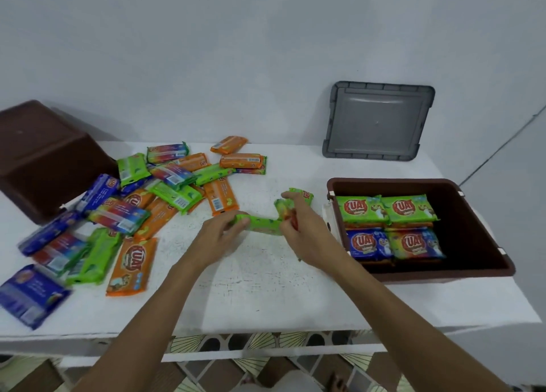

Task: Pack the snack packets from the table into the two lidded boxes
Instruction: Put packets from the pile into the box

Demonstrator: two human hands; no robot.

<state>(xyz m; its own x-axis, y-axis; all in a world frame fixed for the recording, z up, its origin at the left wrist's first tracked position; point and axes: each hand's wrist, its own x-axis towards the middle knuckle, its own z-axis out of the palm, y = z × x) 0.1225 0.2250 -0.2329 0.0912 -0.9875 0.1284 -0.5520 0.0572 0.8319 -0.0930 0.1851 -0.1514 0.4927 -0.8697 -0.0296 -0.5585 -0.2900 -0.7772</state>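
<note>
A pile of snack packets (165, 185) in green, orange, blue and rainbow wrappers covers the left half of the white table (266, 288). At the middle, my left hand (218, 238) grips one end of a green packet (264, 225). My right hand (304, 229) holds its other end together with another green packet (301, 195), which sticks up behind the fingers. An open brown box (478, 244) at the right holds stacked packets, green ones at the back, a blue and a rainbow one in front. A second brown box (44, 155) lies upside down at the far left.
A grey lid (378, 120) leans against the white wall behind the open box. The table's front edge runs just below my forearms, with patterned floor tiles (266, 368) beneath. A blue packet (29, 294) lies near the front left corner.
</note>
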